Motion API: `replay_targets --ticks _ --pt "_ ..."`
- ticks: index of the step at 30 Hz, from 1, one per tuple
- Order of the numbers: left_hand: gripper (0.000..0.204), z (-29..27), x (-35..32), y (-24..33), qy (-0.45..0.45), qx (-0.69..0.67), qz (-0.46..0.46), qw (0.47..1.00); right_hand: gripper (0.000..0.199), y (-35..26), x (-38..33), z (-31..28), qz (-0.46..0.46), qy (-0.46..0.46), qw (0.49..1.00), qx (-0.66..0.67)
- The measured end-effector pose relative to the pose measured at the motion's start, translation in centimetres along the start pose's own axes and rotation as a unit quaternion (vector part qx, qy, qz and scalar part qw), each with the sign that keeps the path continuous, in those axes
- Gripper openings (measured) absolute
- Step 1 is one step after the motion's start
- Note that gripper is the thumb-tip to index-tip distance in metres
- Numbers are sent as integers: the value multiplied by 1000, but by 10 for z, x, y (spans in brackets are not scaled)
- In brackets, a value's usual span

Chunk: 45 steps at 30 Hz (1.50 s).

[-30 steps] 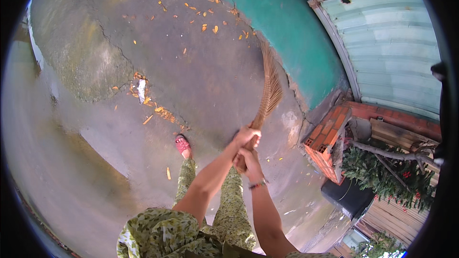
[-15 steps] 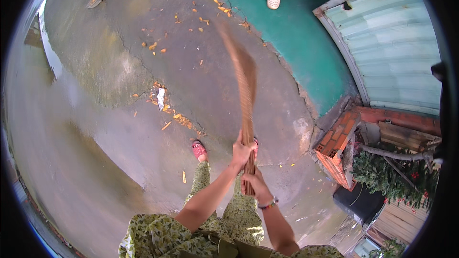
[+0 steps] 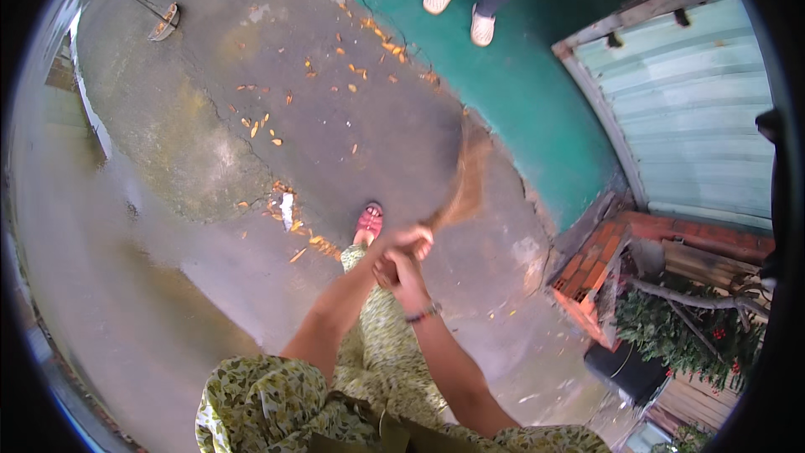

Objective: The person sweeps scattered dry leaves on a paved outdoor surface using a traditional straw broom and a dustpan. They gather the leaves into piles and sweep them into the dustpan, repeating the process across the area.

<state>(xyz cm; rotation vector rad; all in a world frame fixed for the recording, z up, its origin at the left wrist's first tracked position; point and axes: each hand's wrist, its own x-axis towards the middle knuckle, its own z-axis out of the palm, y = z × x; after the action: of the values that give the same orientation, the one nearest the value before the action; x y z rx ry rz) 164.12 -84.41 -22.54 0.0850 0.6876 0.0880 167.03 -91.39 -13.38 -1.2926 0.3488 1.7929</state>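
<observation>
Near the far left corner of the concrete ground [image 3: 394, 138], a long-handled scoop [image 3: 165, 25] is seen. Farther right, yellow-orange leaves [image 3: 255, 128] are scattered over the ground, and more of them are gathered around a white scrap [image 3: 288, 211] that is placed near a crack. One foot, shod in a red sandal [image 3: 369, 218], is set on the ground just right of these leaves, below a green patterned trouser leg [image 3: 377, 335].

A broom [image 3: 470, 174] is held by both hands in front of the body. Its handle is gripped higher up by the left hand [image 3: 409, 243], whose fingers are curled around it; whether they are pressed together cannot be told through the blur. The lower part is clasped by the right hand [image 3: 402, 278], just below the left, with its fingers bent round the handle; a bracelet [image 3: 423, 314] is worn on that wrist. The blurred bristles are pointed up and right, toward the cracked edge where the concrete is met by a green floor [image 3: 537, 134].

On that floor, near its far edge, pale shoes [image 3: 482, 29] are worn by another person. Farther right, orange bricks [image 3: 591, 260] are stacked at the floor's near corner, below a pale corrugated panel [image 3: 679, 101].
</observation>
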Motion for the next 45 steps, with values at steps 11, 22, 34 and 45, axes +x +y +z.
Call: replay_targets --ticks 11,22,34,45 --pt "58 -4 -94 92 292 -66 273 914 21 -58 -13 104 82 -87 953 -278" --pt "35 72 -50 65 38 -26 75 996 7 -77 -73 110 42 145 983 -100" --pt "67 -10 -109 178 217 4 183 959 22 -66 14 190 95 53 982 -152" --pt "60 -53 -121 154 158 -113 70 978 16 -27 29 208 151 88 969 -174"
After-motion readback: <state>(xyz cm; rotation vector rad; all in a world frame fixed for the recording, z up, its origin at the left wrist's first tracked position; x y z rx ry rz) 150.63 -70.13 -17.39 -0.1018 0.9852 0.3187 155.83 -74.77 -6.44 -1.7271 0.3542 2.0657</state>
